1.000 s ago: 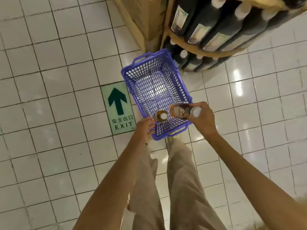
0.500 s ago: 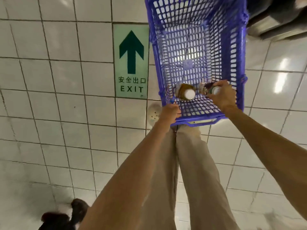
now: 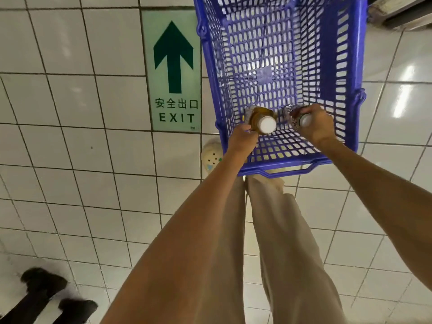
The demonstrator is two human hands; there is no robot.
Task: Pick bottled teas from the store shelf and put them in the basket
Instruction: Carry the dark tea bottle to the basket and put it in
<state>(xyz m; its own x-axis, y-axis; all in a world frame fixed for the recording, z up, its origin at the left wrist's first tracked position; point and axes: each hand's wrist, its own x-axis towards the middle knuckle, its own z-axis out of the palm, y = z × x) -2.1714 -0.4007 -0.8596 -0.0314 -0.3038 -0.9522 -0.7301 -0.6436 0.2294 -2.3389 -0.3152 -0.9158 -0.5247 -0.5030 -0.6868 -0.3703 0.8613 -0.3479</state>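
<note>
A blue plastic basket (image 3: 350,66) stands on the tiled floor in front of my feet. Both my hands reach down inside its near end. My left hand (image 3: 243,141) grips an amber tea bottle (image 3: 263,119) with a white cap, held upright and low over the basket floor. My right hand (image 3: 319,127) holds a darker tea bottle (image 3: 298,115), also white-capped, just to the right of the first. Whether either bottle touches the basket bottom cannot be told. The rest of the basket holds nothing.
A green EXIT arrow sign (image 3: 174,71) is set in the white floor tiles left of the basket. The shelf base (image 3: 402,12) shows at the top right corner. Another person's dark shoes (image 3: 53,293) stand at the bottom left. My pale shoe (image 3: 211,155) sits beside the basket.
I have bent down closer, so the basket fills more of the view and the shelf has slid out of frame. Both hands lowered the bottles deeper into the basket.
</note>
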